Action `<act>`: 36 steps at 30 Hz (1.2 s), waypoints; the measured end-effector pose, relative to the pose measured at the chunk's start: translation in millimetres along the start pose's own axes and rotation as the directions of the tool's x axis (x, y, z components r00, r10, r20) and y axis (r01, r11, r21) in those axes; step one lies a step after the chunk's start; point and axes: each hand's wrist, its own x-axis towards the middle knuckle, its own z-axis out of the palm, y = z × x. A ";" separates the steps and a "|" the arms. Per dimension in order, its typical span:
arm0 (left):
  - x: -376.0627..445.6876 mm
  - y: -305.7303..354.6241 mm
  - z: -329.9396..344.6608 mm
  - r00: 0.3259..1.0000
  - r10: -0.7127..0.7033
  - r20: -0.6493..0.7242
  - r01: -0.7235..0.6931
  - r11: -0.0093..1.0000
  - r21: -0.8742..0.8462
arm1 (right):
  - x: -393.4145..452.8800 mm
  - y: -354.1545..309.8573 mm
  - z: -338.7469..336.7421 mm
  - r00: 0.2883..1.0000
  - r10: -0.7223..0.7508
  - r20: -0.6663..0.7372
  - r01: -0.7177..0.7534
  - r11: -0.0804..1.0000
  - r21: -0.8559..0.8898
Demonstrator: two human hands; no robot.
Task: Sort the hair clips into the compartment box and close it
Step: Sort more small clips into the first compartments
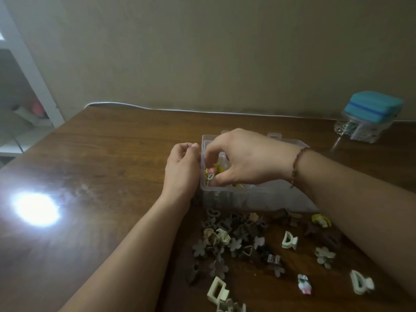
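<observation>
A clear plastic compartment box (pixel 258 198) stands open on the brown wooden table, with yellow clips inside its front left compartment. My right hand (pixel 245 158) reaches down into that compartment and pinches a small pale green hair clip (pixel 211 176) between thumb and fingers. My left hand (pixel 182 170) rests curled against the box's left wall, fingertips at its rim. A pile of brown, beige and pale green hair clips (pixel 234 239) lies on the table just in front of the box.
More loose clips lie scattered to the front right, such as a pale green claw clip (pixel 289 240) and a white one (pixel 304 287). A clear jar with a teal lid (pixel 369 118) stands at the back right. A lamp glare (pixel 37 209) shines on the table's left.
</observation>
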 end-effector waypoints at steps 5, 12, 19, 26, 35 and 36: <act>-1.1 0.9 -0.7 1.000 -0.011 0.025 0.011 1.000 -0.005 | -10.1 19.9 1.0 0.994 0.039 -0.106 -0.001 0.943 0.332; -2.2 0.6 0.7 1.000 -0.017 0.014 0.017 1.000 0.001 | -32.3 43.6 14.5 0.977 0.028 -0.212 0.023 0.972 0.232; -5.4 3.7 1.4 0.999 -0.025 0.044 0.025 1.000 0.017 | -46.6 46.0 19.8 0.964 0.008 -0.265 0.051 0.975 0.215; -7.6 8.9 -1.3 0.996 -0.043 0.084 0.040 0.999 0.029 | -60.4 54.9 20.5 0.990 0.001 -0.138 0.026 0.981 0.194; -2.6 9.0 -9.1 0.997 0.069 0.024 -0.072 0.977 0.201 | -168.9 75.0 4.3 0.921 0.063 -0.385 0.077 0.938 0.338; -2.7 9.1 -9.0 0.997 0.083 0.003 -0.081 0.972 0.221 | -176.7 74.9 6.2 0.934 0.106 -0.340 0.033 0.925 0.379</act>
